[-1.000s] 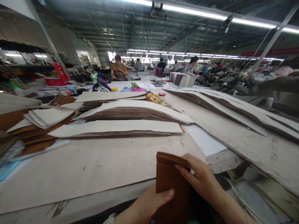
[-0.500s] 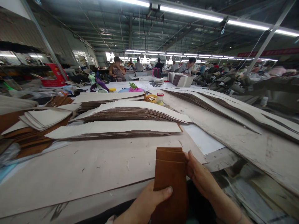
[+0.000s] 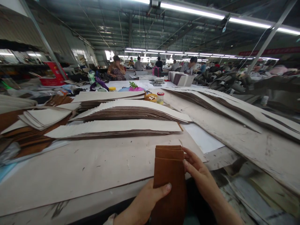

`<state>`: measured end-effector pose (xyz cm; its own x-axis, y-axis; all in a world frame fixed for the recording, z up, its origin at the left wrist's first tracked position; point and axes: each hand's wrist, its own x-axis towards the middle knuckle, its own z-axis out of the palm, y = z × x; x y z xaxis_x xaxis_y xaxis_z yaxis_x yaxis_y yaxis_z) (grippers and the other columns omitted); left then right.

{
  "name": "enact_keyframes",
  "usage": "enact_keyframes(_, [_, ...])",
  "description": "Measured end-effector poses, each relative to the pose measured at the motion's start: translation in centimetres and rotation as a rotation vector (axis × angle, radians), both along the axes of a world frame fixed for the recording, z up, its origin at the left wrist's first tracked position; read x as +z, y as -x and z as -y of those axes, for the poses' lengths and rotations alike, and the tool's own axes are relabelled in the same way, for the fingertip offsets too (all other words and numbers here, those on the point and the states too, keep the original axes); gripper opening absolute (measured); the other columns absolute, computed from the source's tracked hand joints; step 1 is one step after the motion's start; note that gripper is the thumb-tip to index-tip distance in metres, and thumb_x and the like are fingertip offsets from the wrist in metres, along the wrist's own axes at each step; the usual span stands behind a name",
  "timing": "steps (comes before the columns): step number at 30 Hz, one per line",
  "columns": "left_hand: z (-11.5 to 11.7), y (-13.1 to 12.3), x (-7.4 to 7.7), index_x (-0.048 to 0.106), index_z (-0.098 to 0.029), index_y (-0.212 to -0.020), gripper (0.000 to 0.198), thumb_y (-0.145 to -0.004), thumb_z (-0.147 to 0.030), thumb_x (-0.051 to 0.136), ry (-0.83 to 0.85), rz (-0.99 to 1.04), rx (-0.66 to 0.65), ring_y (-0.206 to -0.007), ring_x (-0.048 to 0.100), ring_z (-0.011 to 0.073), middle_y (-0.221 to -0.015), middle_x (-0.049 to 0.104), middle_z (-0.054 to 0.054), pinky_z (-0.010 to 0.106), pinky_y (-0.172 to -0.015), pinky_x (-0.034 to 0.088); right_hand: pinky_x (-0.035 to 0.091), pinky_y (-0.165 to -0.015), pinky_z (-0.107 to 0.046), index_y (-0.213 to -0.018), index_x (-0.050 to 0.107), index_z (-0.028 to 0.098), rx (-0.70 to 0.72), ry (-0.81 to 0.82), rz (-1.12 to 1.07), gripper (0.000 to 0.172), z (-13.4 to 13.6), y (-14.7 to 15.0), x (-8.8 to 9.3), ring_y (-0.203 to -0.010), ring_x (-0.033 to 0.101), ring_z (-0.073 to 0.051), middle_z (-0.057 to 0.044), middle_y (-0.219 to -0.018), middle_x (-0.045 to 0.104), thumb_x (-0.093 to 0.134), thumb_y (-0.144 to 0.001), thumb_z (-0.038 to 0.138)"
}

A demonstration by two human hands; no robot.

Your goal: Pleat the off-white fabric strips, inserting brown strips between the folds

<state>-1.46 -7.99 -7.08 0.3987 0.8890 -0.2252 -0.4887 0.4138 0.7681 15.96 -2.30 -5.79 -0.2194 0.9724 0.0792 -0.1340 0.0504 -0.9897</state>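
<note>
A stack of brown leather strips (image 3: 168,172) stands nearly upright at the table's near edge, its top ends stepped one behind another. My left hand (image 3: 150,200) is closed around the stack's lower left side, thumb pressed flat on the front strip, the other fingers hidden behind. At the upper right edge, my right hand (image 3: 198,168) pinches the strips, its fingertips partly behind them. Beyond the hands, a fanned pile of pale-backed strips (image 3: 117,127) lies across the table, with a second, arched pile (image 3: 131,107) behind it.
Pale board covers the worktable (image 3: 98,168). More long strips (image 3: 211,103) lie on the right. To the left are folded brown pieces (image 3: 35,137). A red-lidded jar (image 3: 160,98) and a yellow bowl (image 3: 152,97) stand mid-table. Co-workers (image 3: 116,68) sit farther back.
My right hand's fingers have moved in and closed against the upper right edge of the leather strips. My left hand keeps its hold; the stack has shifted slightly up and left.
</note>
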Motion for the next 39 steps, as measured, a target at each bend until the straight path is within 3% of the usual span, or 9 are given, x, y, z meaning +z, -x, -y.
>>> enact_keyframes(5, [-0.1, 0.0, 0.0, 0.057, -0.010, -0.111, 0.045, -0.072, -0.028, 0.067, 0.003, 0.027, -0.004, -0.097, 0.057, 0.0270, -0.104, 0.062, 0.014, 0.041, -0.092, 0.037, 0.036, -0.095, -0.042, -0.117, 0.049, 0.024, 0.070, 0.097, -0.077, 0.050, 0.8, 0.7, 0.1, -0.109, 0.049, -0.025, -0.007, -0.115, 0.057, 0.064, -0.072, 0.040])
enact_keyframes(9, [-0.2, -0.2, 0.0, 0.057, -0.010, -0.111, 0.044, -0.072, -0.027, 0.067, 0.002, 0.056, -0.002, -0.101, 0.055, 0.0267, -0.107, 0.061, 0.014, 0.041, -0.095, 0.034, 0.037, -0.094, -0.044, -0.109, 0.055, 0.024, 0.130, 0.151, -0.044, 0.042, 1.7, 1.2, -0.1, -0.106, 0.051, -0.026, -0.005, -0.112, 0.060, 0.065, -0.071, 0.040])
enact_keyframes(17, [-0.1, -0.3, 0.3, 0.056, -0.009, -0.111, 0.044, -0.075, -0.031, 0.064, -0.033, -0.022, 0.025, -0.099, 0.056, 0.0269, -0.105, 0.062, 0.014, 0.041, -0.093, 0.037, 0.040, -0.092, -0.043, -0.106, 0.057, 0.023, 0.097, 0.141, -0.009, 0.037, 2.2, 1.4, -0.6, -0.103, 0.053, -0.026, -0.004, -0.107, 0.062, 0.063, -0.073, 0.038])
enact_keyframes(20, [-0.3, 0.1, 1.0, 0.051, -0.012, -0.116, 0.044, -0.078, -0.032, 0.060, -0.146, -0.155, 0.086, -0.101, 0.054, 0.0262, -0.111, 0.059, 0.013, 0.039, -0.091, 0.039, 0.044, -0.088, -0.041, -0.106, 0.056, 0.022, 0.008, 0.099, 0.018, 0.038, 2.6, 1.4, -0.3, -0.099, 0.055, -0.026, -0.005, -0.105, 0.063, 0.062, -0.073, 0.040])
enact_keyframes(25, [0.2, 1.1, 2.3, 0.040, -0.023, -0.126, 0.048, -0.080, -0.026, 0.055, -0.528, -0.700, 0.417, -0.117, 0.039, 0.0256, -0.131, 0.041, 0.008, 0.040, -0.100, 0.030, 0.046, -0.083, -0.038, -0.109, 0.053, 0.023, -0.243, -0.174, 0.240, 0.038, 3.2, 1.5, 0.9, -0.094, 0.055, -0.025, -0.006, -0.104, 0.061, 0.060, -0.074, 0.037])
enact_keyframes(27, [0.6, 1.1, 2.8, 0.036, -0.022, -0.130, 0.055, -0.078, -0.025, 0.057, -0.698, -0.806, 0.390, -0.125, 0.028, 0.0269, -0.136, 0.032, 0.008, 0.040, -0.105, 0.021, 0.044, -0.086, -0.039, -0.108, 0.053, 0.025, -0.300, -0.297, 0.341, 0.035, 3.6, 1.9, 1.4, -0.096, 0.054, -0.026, -0.007, -0.105, 0.059, 0.059, -0.075, 0.036])
enact_keyframes(30, [1.0, 0.9, 3.2, 0.028, -0.020, -0.135, 0.070, -0.075, -0.027, 0.061, -0.793, -0.790, 0.240, -0.130, 0.018, 0.0284, -0.141, 0.023, 0.008, 0.040, -0.108, 0.015, 0.044, -0.086, -0.038, -0.112, 0.052, 0.027, -0.246, -0.345, 0.346, 0.036, 4.1, 2.6, 1.7, -0.097, 0.054, -0.025, -0.007, -0.108, 0.058, 0.054, -0.079, 0.038])
enact_keyframes(35, [1.3, 0.9, 4.3, 0.028, -0.018, -0.135, 0.073, -0.073, -0.031, 0.063, -0.691, -0.596, 0.152, -0.129, 0.019, 0.0322, -0.141, 0.025, 0.010, 0.044, -0.107, 0.015, 0.045, -0.085, -0.038, -0.132, 0.030, 0.030, -0.078, -0.283, 0.248, 0.057, 4.6, 3.5, 2.8, -0.107, 0.049, -0.027, -0.007, -0.118, 0.052, 0.045, -0.081, 0.049])
enact_keyframes(39, [2.7, 1.2, 6.9, 0.034, -0.019, -0.132, 0.073, -0.070, -0.041, 0.065, -0.520, -0.306, 0.068, -0.121, 0.035, 0.0331, -0.127, 0.045, 0.011, 0.045, -0.101, 0.028, 0.050, -0.062, -0.032, -0.138, 0.013, 0.026, 0.120, -0.351, 0.170, 0.076, 5.7, 4.8, 5.6, -0.076, 0.060, -0.023, -0.009, -0.098, 0.057, 0.037, -0.077, 0.065])
